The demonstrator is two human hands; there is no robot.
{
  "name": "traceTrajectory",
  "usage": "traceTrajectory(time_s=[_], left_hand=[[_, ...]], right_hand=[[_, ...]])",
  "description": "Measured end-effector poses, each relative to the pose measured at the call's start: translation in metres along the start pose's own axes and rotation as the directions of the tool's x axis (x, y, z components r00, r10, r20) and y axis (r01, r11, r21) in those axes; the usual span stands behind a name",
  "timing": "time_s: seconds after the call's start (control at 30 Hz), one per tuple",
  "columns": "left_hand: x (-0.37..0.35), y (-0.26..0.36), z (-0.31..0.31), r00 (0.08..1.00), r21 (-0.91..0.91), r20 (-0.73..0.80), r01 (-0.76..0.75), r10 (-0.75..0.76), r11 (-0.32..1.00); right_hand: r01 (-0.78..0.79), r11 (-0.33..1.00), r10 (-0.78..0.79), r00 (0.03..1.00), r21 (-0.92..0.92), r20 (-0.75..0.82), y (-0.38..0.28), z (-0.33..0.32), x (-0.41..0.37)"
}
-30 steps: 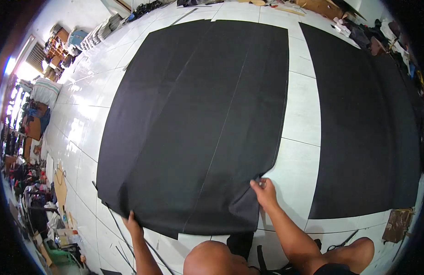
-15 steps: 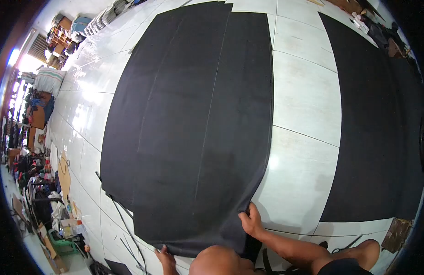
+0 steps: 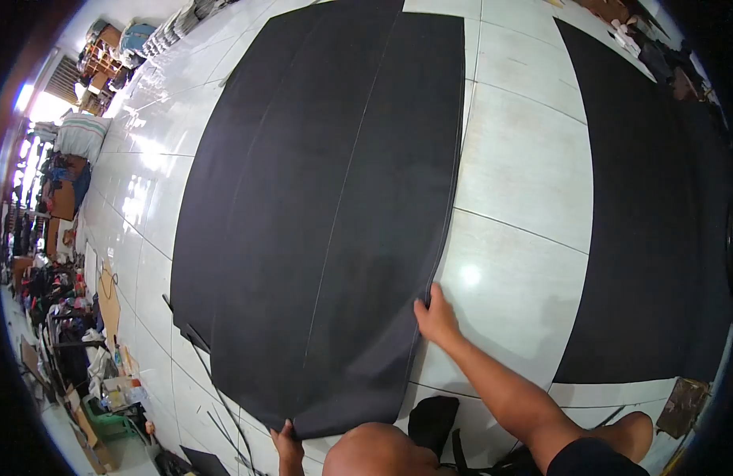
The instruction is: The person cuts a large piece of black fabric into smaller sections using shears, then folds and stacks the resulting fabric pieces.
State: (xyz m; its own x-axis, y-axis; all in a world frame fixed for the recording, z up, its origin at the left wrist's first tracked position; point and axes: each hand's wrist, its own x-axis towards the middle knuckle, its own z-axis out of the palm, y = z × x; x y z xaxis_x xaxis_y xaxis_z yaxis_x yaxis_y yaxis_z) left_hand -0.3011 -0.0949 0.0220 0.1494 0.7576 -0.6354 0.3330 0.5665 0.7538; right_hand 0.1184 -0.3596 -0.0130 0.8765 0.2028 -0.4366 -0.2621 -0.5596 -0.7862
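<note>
Black cloth (image 3: 327, 198) lies spread flat on a floor (image 3: 525, 159) of glossy white tile, and a person crouches at its near end, seen from above. The right hand (image 3: 436, 317) is on the cloth's right-hand edge, close to the near corner. Its fingers are curled in over the hem and closed on it, the thumb pointing away from the body, and the bare forearm runs back toward the lower right. The left hand (image 3: 285, 440) shows only in part at the bottom of the view. Its fingertips touch the cloth's near edge, but whether they pinch the cloth or just press on it cannot be told.

The cloth is a long dark sheet that runs away from the person up the middle of the view, with thin pale lines along its length. A strip of bare tile lies just right of it, and beyond that a second black sheet (image 3: 652, 198) is laid out alongside, well apart from the first. A brown piece of cardboard (image 3: 684, 404) sits by that sheet's near corner. Heaps of mixed goods crowd the far left edge of the room, among them a white sack (image 3: 81, 135).
</note>
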Motion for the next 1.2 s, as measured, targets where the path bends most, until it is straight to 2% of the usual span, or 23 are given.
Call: traceTrajectory(time_s=[0.07,0.1,0.13,0.2,0.27,0.4,0.47,0.5,0.53,0.57,0.6,0.63,0.73,0.77,0.83,0.87,0.93,0.97,1.03,1.1,1.13,1.17,1.2], left_hand=[[-0.01,-0.02,-0.025,0.994,0.131,-0.108,0.002,0.013,0.991],[-0.014,-0.039,-0.048,1.0,0.003,-0.02,-0.018,0.018,1.0],[-0.024,-0.051,-0.052,0.997,-0.007,-0.07,0.034,-0.035,0.999],[-0.015,-0.089,-0.1,0.997,0.109,-0.006,0.081,-0.081,0.991],[-0.01,-0.087,-0.096,0.997,0.014,-0.046,0.069,-0.068,0.998],[0.019,-0.044,-0.033,0.992,-0.183,-0.121,-0.003,-0.02,0.983],[0.044,-0.003,0.028,0.981,-0.204,-0.07,-0.192,0.182,0.96],[0.049,0.03,0.066,0.958,-0.196,-0.003,-0.281,0.286,0.939],[0.07,0.05,0.086,0.925,-0.2,0.052,-0.359,0.376,0.912],[0.107,0.061,0.092,0.911,-0.171,0.007,-0.405,0.412,0.898],[0.129,0.08,0.105,0.931,-0.196,0.003,-0.358,0.366,0.913],[0.149,0.096,0.118,0.923,-0.121,-0.099,-0.383,0.373,0.916],[0.197,0.111,0.134,0.94,-0.009,-0.221,-0.268,0.26,0.963],[0.198,0.111,0.139,0.969,-0.019,-0.137,-0.211,0.206,0.977],[0.184,0.114,0.143,0.996,-0.014,0.025,-0.089,0.089,0.996],[0.165,0.117,0.153,0.996,0.001,0.053,-0.079,0.078,0.997],[0.129,0.125,0.185,0.994,0.025,0.097,-0.062,0.059,0.998],[0.133,0.122,0.186,0.992,0.022,0.097,-0.082,0.08,0.996],[0.159,0.116,0.184,0.987,0.086,0.08,-0.144,0.137,0.986],[0.189,0.118,0.184,0.966,0.198,-0.021,-0.248,0.257,0.948],[0.198,0.12,0.189,0.929,0.192,-0.022,-0.358,0.369,0.914],[0.201,0.117,0.186,0.883,0.2,-0.034,-0.452,0.468,0.869],[0.205,0.111,0.178,0.929,0.234,-0.037,-0.349,0.367,0.908]], right_hand=[[-0.024,0.996,0.028,0.999,-0.09,0.04,0.013,0.009,-0.03],[0.002,0.999,0.002,0.997,-0.047,0.08,0.02,0.012,-0.05],[0.023,1.0,-0.023,0.992,-0.001,0.124,0.025,0.015,-0.068],[0.028,0.999,-0.025,0.989,-0.022,0.144,0.028,0.022,-0.089],[0.041,0.999,-0.038,0.991,-0.02,0.127,0.026,0.03,-0.088],[0.041,0.997,-0.046,0.996,0.065,0.081,-0.023,0.032,-0.014],[0.111,0.992,-0.11,0.993,0.052,-0.038,-0.049,0.043,0.045],[0.205,0.978,-0.2,0.973,0.032,-0.111,-0.051,0.055,0.083],[0.22,0.972,-0.214,0.974,0.079,-0.077,-0.065,0.044,0.107],[0.23,0.965,-0.227,0.973,0.127,-0.044,-0.079,0.031,0.128],[0.137,0.984,-0.143,0.989,0.114,0.047,-0.1,0.005,0.135],[0.164,0.983,-0.168,0.985,0.083,0.04,-0.102,-0.012,0.143],[0.333,0.942,-0.335,0.928,0.039,0.163,-0.069,-0.074,0.14],[0.336,0.934,-0.307,0.928,-0.122,0.211,-0.087,-0.115,0.103],[0.455,0.837,-0.366,0.879,-0.305,0.305,-0.044,-0.167,0.078],[0.477,0.81,-0.372,0.867,-0.34,0.331,-0.027,-0.194,0.056],[0.417,0.791,-0.246,0.887,-0.448,0.392,0.005,-0.242,0.015],[0.36,0.781,-0.139,0.897,-0.511,0.419,0.016,-0.265,-0.006],[0.353,0.73,-0.095,0.901,-0.586,0.424,0.042,-0.302,-0.039],[0.367,0.664,-0.068,0.897,-0.651,0.436,0.065,-0.337,-0.065],[0.391,0.605,-0.079,0.896,-0.693,0.437,0.074,-0.353,-0.072],[0.309,0.649,-0.059,0.931,-0.695,0.359,0.073,-0.364,-0.084],[0.237,0.689,-0.031,0.954,-0.685,0.3,0.074,-0.37,-0.094]])
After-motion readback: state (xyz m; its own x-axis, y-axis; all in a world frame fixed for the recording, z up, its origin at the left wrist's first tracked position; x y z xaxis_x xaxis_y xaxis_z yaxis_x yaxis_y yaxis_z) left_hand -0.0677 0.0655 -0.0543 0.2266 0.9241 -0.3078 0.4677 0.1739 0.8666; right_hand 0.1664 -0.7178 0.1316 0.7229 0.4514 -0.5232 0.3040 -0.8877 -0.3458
